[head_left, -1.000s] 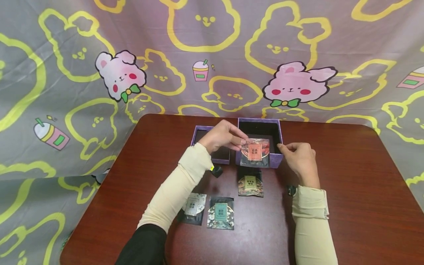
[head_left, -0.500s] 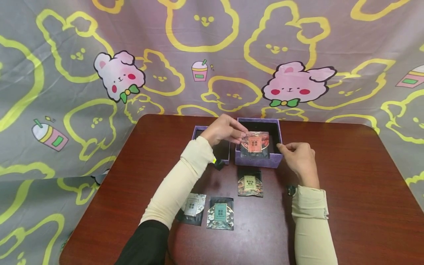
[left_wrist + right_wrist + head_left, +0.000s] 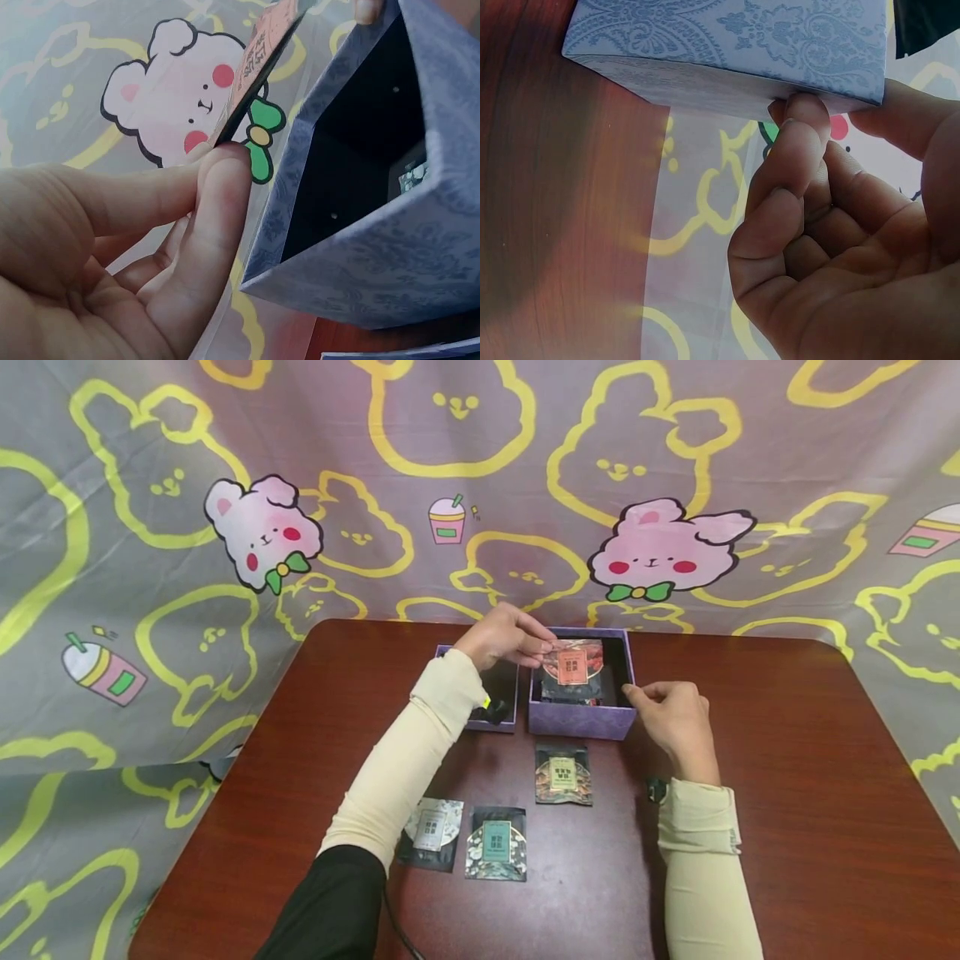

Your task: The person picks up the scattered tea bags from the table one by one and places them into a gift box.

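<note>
Now, head view: the red sachet [image 3: 572, 668] has passed the front of the box [image 3: 581, 722] to hang over its mouth, seemingly lined up; left wrist: left grip [image 3: 165, 296] pinches the sachet; right wrist: right grip [image 3: 851, 255] pinches the box

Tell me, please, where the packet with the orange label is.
In the head view, right of centre, the orange-labelled packet is pinched in the left hand, seen against the opening of the purple box.

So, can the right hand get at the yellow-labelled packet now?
Probably yes: the yellow-labelled packet lies uncovered on the table, though the right hand would likely have to release the purple box first.
</note>
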{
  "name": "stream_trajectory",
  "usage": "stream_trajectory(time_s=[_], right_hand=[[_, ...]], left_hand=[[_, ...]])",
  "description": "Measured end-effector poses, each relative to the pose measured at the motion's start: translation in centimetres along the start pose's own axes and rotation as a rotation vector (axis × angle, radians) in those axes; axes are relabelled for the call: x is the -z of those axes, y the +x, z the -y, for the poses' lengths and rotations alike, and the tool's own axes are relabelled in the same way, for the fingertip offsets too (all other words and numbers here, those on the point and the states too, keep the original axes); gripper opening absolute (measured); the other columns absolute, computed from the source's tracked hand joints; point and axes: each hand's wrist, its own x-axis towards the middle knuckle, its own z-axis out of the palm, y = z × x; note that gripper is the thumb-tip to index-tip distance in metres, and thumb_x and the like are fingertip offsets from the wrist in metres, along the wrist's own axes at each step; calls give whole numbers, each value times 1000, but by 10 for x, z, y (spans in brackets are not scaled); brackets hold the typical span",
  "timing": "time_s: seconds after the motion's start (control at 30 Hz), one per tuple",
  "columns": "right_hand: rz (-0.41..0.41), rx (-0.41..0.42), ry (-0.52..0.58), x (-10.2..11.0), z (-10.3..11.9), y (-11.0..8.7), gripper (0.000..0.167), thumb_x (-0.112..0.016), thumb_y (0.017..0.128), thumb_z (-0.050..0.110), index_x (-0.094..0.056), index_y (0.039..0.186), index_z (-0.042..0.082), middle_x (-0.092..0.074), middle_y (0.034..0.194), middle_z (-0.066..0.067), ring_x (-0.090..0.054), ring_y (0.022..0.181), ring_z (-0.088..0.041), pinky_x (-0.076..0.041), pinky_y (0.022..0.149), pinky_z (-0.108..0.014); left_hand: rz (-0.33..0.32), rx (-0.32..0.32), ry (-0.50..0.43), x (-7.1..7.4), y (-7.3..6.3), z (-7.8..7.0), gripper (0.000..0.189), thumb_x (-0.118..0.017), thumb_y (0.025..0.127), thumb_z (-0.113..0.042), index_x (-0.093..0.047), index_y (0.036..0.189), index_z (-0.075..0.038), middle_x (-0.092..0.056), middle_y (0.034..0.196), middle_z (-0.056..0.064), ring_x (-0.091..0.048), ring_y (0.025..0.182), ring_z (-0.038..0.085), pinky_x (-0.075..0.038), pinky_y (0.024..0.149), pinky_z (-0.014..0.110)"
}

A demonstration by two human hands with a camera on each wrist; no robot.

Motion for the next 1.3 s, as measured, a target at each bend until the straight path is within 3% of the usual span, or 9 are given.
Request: stream_trajectory(time_s=[0.17, 0.43, 0.77, 1.03, 1.3], right_hand=[[3, -5, 2, 1, 1, -1, 46, -63, 98, 44, -78, 98, 0, -72, 94, -17, -54, 88, -33, -41, 65, -37], [0, -13, 2, 1, 1, 0, 47, -63, 98, 43, -78, 100, -1, -72, 98, -19, -52, 95, -37, -40, 69, -40], [-13, -13, 2, 0, 0, -1, 44, -65, 97, 42, -78, 98, 0, -73, 98, -19, -57, 92, -36, -43, 71, -41], [-8, -15, 1, -2, 0, 0, 44, -65, 97, 43, -78, 97, 1, -73, 95, -18, -56, 89, -34, -42, 68, -39], [-8, -13, -4, -1, 0, 0, 44, -64, 97, 43, -78, 97, 1, -73, 95, -17, -55, 93, -37, -42, 72, -41]], left_hand=[[-3, 22, -19, 2, 7, 1, 17, -69, 91, 9, -74, 107, 7, -74, 98, 18, -70, 67, 22, -58, 82, 48], [-21, 39, -52, 4, 16, 1, 20, -68, 91, 9, -73, 110, 8, -74, 99, 18, -69, 64, 20, -54, 89, 51], [-27, 59, -78, 3, 21, -1, 18, -70, 91, 7, -75, 108, 5, -75, 100, 16, -68, 63, 20, -61, 66, 34], [-37, 52, -47, 5, 19, 1, 21, -71, 91, 3, -74, 111, 5, -75, 101, 15, -70, 67, 21, -61, 70, 36], [-59, 63, -66, 10, 18, 7, 27, -74, 89, 3, -70, 113, 12, -61, 119, 37, -69, 63, 21, -53, 89, 53]])
